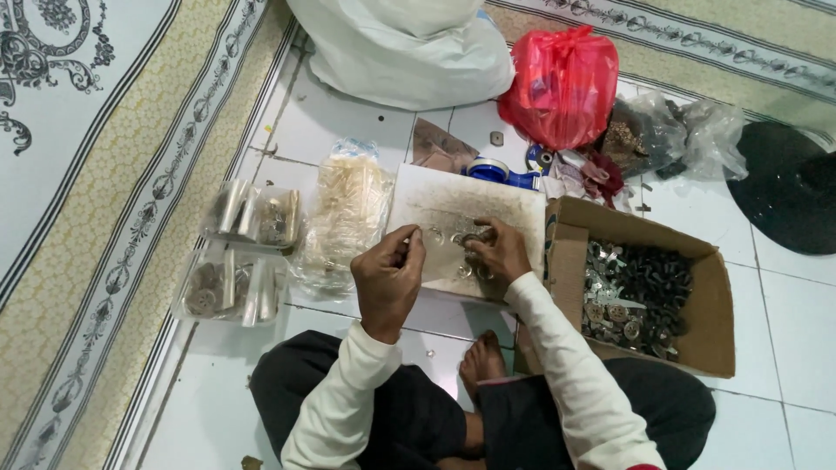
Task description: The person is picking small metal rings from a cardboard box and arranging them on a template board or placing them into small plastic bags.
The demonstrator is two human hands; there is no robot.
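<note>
**Small metal parts being sorted by hand on a tiled floor**

A person is sitting cross-legged on the white tiled floor (pixel 348 113), working over a worn white board (pixel 453 213). The left hand (pixel 387 278) is curling its fingers (pixel 409 248) inward, seemingly pinching a small part too tiny to make out. The right hand (pixel 498 252) is resting on the board, its fingers (pixel 481 237) pressing together on a small metal ring (pixel 473 238), with other metal rings (pixel 435 235) lying just beyond the fingertips. To the right of the fingers, an open cardboard box (pixel 714 296) is holding a heap of dark and silvery hardware (pixel 636 296). To the left, clear plastic bags (pixel 252 213) of metal pieces are lying near a patterned rug (pixel 104 218). Beyond the fingers, a blue tape dispenser (pixel 496 171), a red plastic bag (pixel 562 87) and a white sack (pixel 409 52) are sitting.
</note>
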